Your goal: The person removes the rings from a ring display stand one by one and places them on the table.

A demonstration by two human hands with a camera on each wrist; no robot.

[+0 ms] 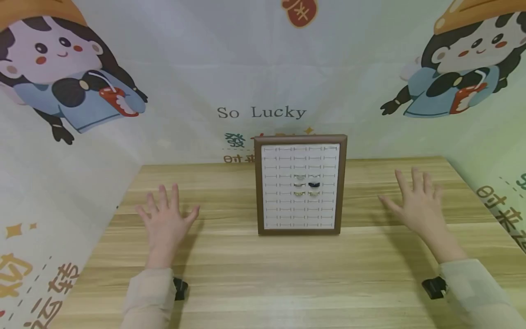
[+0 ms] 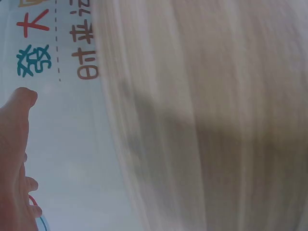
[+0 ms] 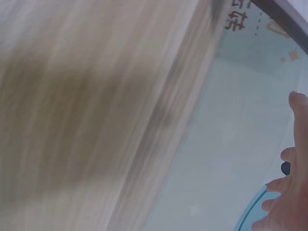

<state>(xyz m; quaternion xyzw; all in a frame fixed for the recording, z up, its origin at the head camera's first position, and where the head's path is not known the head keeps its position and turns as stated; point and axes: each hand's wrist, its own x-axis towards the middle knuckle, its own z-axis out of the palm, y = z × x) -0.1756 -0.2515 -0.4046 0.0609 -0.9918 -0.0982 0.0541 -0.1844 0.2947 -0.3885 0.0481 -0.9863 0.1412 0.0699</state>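
A ring display board (image 1: 300, 214) with a brown frame stands upright toward the back of the wooden table, its white face lined with rows of slots. Several rings sit near its middle, among them a black ring (image 1: 314, 185) and gold-toned rings (image 1: 299, 193) in the row below. To the left of the board, my left hand (image 1: 166, 226) is held over the table with fingers spread, holding nothing. On the other side my right hand (image 1: 421, 212) is likewise spread and bare. The right wrist view catches part of the board's frame (image 3: 284, 19) at its top corner.
The wooden table (image 1: 287, 278) runs back to a printed cloth backdrop (image 1: 185, 91) with cartoon figures and lettering, which also hangs along both sides. A black wrist camera (image 1: 180, 289) shows at the left sleeve, and another black camera (image 1: 434, 288) at the right.
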